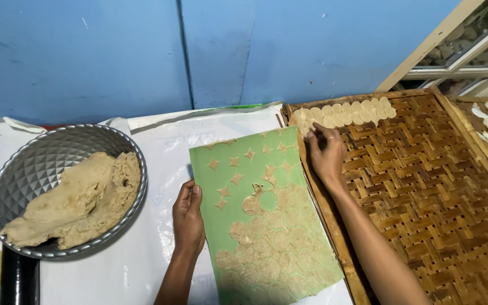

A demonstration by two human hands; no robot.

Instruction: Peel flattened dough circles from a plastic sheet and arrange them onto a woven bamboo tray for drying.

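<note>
One row of dough discs (343, 113) laid along woven tray (425, 186) top edge. Right hand (326, 152) pinching a disc there. Left hand (188, 217) flat, steadying green sheet (255, 197) on desk; lower half uncleared.

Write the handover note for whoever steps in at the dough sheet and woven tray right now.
Left hand: flat against the left edge of the green rectangular sheet, holding nothing.
Right hand: on the woven bamboo tray, fingertips at the row of pale round dough discs along its far edge.
Done: the sheet's upper part is emptied, only star-shaped scraps left.
Left: thin cut dough rounds cover the sheet's lower half; most of the tray is bare.
Also: lump of beige dough in the faceted metal bowl, to the left.
</note>
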